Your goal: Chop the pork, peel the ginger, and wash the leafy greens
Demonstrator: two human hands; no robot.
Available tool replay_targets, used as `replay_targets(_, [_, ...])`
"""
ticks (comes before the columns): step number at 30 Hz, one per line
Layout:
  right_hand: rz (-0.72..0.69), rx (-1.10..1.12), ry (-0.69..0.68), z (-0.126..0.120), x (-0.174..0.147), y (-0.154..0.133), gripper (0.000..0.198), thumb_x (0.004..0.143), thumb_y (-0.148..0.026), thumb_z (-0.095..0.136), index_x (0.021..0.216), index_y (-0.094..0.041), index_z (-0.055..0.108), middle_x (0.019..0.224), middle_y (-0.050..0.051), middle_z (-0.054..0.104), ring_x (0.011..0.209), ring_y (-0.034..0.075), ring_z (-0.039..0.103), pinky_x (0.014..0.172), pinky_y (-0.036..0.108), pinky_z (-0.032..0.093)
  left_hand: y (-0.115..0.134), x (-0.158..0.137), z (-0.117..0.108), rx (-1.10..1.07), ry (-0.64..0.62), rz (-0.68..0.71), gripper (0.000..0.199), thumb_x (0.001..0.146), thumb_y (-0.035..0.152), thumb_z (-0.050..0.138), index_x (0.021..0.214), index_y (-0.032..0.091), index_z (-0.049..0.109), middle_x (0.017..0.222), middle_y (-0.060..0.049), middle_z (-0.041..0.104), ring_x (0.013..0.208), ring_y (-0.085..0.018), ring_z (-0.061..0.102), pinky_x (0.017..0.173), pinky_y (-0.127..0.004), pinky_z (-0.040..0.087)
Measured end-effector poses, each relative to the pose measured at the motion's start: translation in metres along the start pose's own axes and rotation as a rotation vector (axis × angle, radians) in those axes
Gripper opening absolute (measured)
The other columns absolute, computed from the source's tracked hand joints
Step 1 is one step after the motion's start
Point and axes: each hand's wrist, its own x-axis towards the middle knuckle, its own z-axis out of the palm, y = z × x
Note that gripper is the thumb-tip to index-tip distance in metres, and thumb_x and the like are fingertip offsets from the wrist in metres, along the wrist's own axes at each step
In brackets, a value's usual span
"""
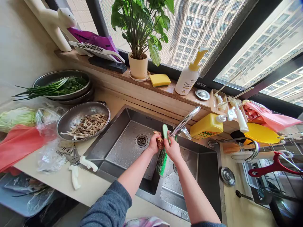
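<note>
Over the divider of the double sink [123,142], my left hand [153,145] is closed around a knobbly brown piece of ginger [160,142]. My right hand [173,150] grips a tool with a light-green handle [165,130], held close against the ginger; its working end is hidden. Just behind both hands is the chrome faucet [187,119]. A green scrubbing cloth [162,162] drapes over the divider below them. Water drops dot the left basin around its drain [141,141].
Left of the sink stand a colander [68,118] of torn mushrooms, stacked bowls [78,94] with greens, and open white-handled scissors [75,175]. A yellow detergent bottle [205,126] is behind the right basin. A dish rack [284,176] stands at right. The windowsill holds a plant [139,64] and a pump bottle [187,78].
</note>
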Motion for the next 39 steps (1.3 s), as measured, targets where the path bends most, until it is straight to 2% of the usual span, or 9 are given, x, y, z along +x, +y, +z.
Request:
replay_targets(4, [-0.028,0.011,0.000,0.001,-0.003,0.001,0.050,0.086,-0.039,0.040,0.131,-0.021,0.045,0.097,0.006,0.068,0.062,0.014,0.058,0.063,0.026,0.046,0.004,0.006,-0.005,-0.116,-0.124,-0.004,0.022,0.064,0.029,0.053,0.081,0.016,0.059,0.069,-0.002,0.063,0.057,-0.014,0.057,0.055,-0.025,0.043])
replay_targets(9, [-0.016,-0.078,-0.102,0.015,-0.001,0.005,0.051,0.084,-0.034,0.043,0.133,-0.022,0.043,0.109,0.008,0.065,0.076,0.016,0.062,0.070,0.027,0.047,-0.006,0.018,-0.014,-0.106,-0.042,-0.108,0.028,0.071,0.035,0.048,0.082,0.013,0.063,0.067,-0.006,0.064,0.062,-0.017,0.059,0.057,-0.027,0.044])
replay_targets(13, [0.043,-0.097,0.005,-0.009,0.005,0.002,0.049,0.084,-0.038,0.040,0.129,-0.020,0.048,0.093,0.007,0.068,0.067,0.017,0.061,0.064,0.028,0.046,-0.008,0.017,-0.021,-0.111,-0.061,-0.117,0.027,0.068,0.028,0.050,0.086,0.013,0.063,0.071,-0.006,0.067,0.053,-0.013,0.055,0.050,-0.024,0.042])
replay_targets(16, [0.011,-0.188,0.066,-0.042,-0.003,-0.016,0.055,0.084,-0.039,0.040,0.136,-0.020,0.038,0.087,0.006,0.067,0.061,0.018,0.060,0.059,0.028,0.043,-0.004,0.014,-0.022,-0.173,-0.086,-0.155,0.024,0.068,0.026,0.051,0.084,0.012,0.062,0.081,-0.011,0.068,0.057,-0.014,0.057,0.054,-0.026,0.044])
replay_targets(19, [-0.054,-0.336,0.013,-0.059,-0.005,-0.043,0.063,0.081,-0.032,0.043,0.141,-0.021,0.028,0.088,0.007,0.067,0.067,0.020,0.061,0.059,0.028,0.040,-0.001,0.013,-0.021,-0.259,-0.100,-0.192,0.021,0.070,0.025,0.050,0.078,0.011,0.062,0.086,-0.014,0.068,0.065,-0.016,0.060,0.057,-0.027,0.045])
replay_targets(26, [-0.168,-0.413,-0.074,-0.043,0.042,-0.073,0.062,0.082,-0.025,0.043,0.141,-0.020,0.027,0.090,0.008,0.067,0.076,0.021,0.061,0.065,0.027,0.040,0.013,0.022,-0.022,-0.322,-0.110,-0.079,0.025,0.072,0.027,0.051,0.085,0.012,0.065,0.090,-0.012,0.067,0.069,-0.016,0.061,0.055,-0.026,0.044])
replay_targets(31, [-0.162,-0.157,-0.102,-0.020,0.038,-0.027,0.057,0.078,-0.037,0.055,0.133,-0.027,0.043,0.097,0.004,0.067,0.079,0.019,0.061,0.067,0.027,0.045,0.018,0.024,-0.024,-0.323,-0.118,0.004,0.025,0.070,0.021,0.059,0.092,0.014,0.065,0.088,-0.008,0.068,0.075,-0.016,0.063,0.063,-0.025,0.048])
replay_targets(36, [0.092,0.342,-0.073,0.014,0.037,0.015,0.070,0.073,-0.048,0.057,0.136,-0.024,0.038,0.085,0.001,0.065,0.047,0.009,0.049,0.046,0.024,0.044,0.003,0.016,-0.027,-0.312,-0.148,-0.039,0.030,0.068,0.010,0.054,0.096,0.014,0.064,0.099,-0.008,0.068,0.086,-0.018,0.065,0.079,-0.032,0.050])
replay_targets(39, [0.126,0.553,-0.088,0.024,0.043,0.022,0.072,0.072,-0.047,0.059,0.136,-0.024,0.037,0.076,-0.002,0.061,0.042,0.006,0.042,0.042,0.021,0.041,0.002,0.008,-0.029,-0.272,-0.143,-0.062,0.026,0.069,0.007,0.053,0.092,0.013,0.064,0.096,-0.008,0.069,0.090,-0.018,0.065,0.087,-0.035,0.049])
